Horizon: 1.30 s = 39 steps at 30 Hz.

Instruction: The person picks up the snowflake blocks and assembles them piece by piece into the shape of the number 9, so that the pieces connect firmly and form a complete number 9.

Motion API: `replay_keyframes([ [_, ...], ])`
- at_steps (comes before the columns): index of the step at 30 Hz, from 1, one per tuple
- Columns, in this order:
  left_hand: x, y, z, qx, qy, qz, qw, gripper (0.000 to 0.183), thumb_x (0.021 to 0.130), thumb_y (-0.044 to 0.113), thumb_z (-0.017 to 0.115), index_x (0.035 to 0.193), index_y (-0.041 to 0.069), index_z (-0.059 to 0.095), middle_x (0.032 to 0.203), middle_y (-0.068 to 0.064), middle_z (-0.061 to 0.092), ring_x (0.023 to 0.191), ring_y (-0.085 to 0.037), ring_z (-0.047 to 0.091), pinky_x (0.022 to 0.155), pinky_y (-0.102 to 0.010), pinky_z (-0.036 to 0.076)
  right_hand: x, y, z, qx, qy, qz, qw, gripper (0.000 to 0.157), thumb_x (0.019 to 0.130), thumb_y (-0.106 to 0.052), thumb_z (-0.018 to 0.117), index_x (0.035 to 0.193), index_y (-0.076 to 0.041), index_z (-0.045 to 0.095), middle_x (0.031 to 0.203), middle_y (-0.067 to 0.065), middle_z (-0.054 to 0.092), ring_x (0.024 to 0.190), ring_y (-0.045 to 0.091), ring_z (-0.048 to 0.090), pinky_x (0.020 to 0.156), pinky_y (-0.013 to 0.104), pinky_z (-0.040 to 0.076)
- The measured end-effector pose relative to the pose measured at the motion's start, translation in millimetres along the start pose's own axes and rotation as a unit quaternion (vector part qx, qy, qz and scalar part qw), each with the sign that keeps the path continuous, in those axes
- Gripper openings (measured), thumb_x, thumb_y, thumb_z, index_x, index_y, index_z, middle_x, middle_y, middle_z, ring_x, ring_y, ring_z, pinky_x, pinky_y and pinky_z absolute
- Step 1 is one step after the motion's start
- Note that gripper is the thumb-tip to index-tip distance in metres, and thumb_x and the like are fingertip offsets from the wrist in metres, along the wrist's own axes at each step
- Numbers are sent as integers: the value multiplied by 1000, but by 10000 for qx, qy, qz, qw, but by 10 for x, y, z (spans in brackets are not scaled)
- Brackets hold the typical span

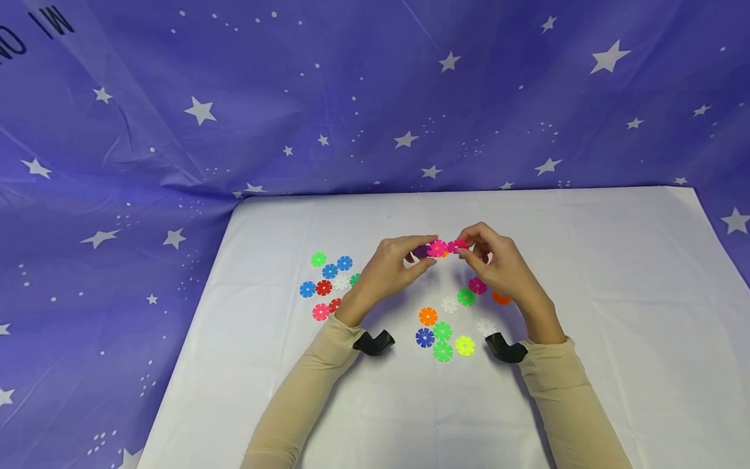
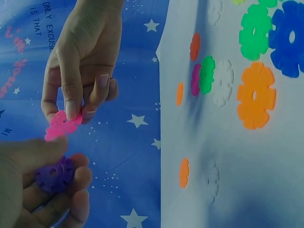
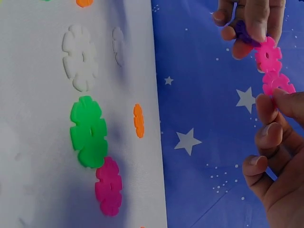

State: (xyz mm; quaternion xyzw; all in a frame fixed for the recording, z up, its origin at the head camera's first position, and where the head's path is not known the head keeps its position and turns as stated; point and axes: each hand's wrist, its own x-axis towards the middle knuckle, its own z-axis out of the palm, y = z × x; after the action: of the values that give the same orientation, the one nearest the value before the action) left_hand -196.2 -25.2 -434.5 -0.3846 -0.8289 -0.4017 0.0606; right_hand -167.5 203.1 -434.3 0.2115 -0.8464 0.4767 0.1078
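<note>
Above the table both hands hold a short chain of notched plastic snowflake discs. My left hand (image 1: 394, 266) pinches its left end, where a purple disc (image 2: 54, 174) meets a pink disc (image 3: 268, 55). The far pink disc (image 3: 277, 82) is pinched between the thumb and fingers of my right hand (image 1: 502, 264). In the right wrist view the two pink discs meet edge to edge; how deeply their slots engage cannot be told. Fingers cover parts of the purple disc and of the far pink disc.
On the white tabletop (image 1: 633, 273), loose blue, red, green and white discs lie beside the left forearm. Between the arms are more, including an orange disc (image 1: 428, 316) and a yellow disc (image 1: 465, 346). A starry purple cloth (image 1: 375, 98) hangs behind.
</note>
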Motion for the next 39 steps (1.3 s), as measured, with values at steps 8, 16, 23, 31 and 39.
replay_keyframes([
  [8, 2, 27, 12, -163, 191, -95, 9996, 37, 88, 20, 74, 120, 3, 68, 107, -8, 74, 78, -11, 64, 73, -22, 55, 1, 80, -5, -193, -106, -274, 9994, 22, 85, 3, 72, 103, -8, 65, 85, 1, 67, 58, 10, 46, 52, 19, 39],
  [16, -5, 34, -22, -82, 250, -201, 9995, 40, 85, 20, 77, 120, 3, 69, 105, -8, 74, 77, -11, 64, 73, -22, 55, 4, 50, 3, -611, -144, -519, 9967, 27, 84, 2, 73, 107, -9, 67, 78, -2, 64, 57, 8, 43, 51, 20, 38],
  [23, -7, 28, -26, -306, 192, -284, 9989, 42, 83, 19, 79, 121, 5, 69, 103, -7, 75, 77, -11, 63, 71, -26, 55, 1, 48, 4, -383, -94, -526, 9978, 25, 85, 1, 72, 107, -10, 70, 75, -4, 63, 57, 8, 43, 51, 20, 37],
  [31, -15, -41, -20, -975, 90, -387, 9944, 38, 86, 17, 76, 121, 5, 69, 107, -6, 73, 79, -8, 62, 74, -20, 53, -9, 88, -11, -72, -33, -556, 9984, 28, 86, 0, 72, 112, -13, 70, 73, -3, 63, 57, 8, 44, 52, 22, 36],
  [39, -10, -41, -30, -1147, -153, -492, 9921, 38, 89, 16, 72, 125, 4, 66, 106, -6, 70, 85, -10, 63, 80, -20, 53, -8, 83, -40, 41, 51, -651, 9979, 29, 83, 3, 74, 108, -11, 69, 74, 3, 63, 57, 8, 44, 52, 19, 38],
])
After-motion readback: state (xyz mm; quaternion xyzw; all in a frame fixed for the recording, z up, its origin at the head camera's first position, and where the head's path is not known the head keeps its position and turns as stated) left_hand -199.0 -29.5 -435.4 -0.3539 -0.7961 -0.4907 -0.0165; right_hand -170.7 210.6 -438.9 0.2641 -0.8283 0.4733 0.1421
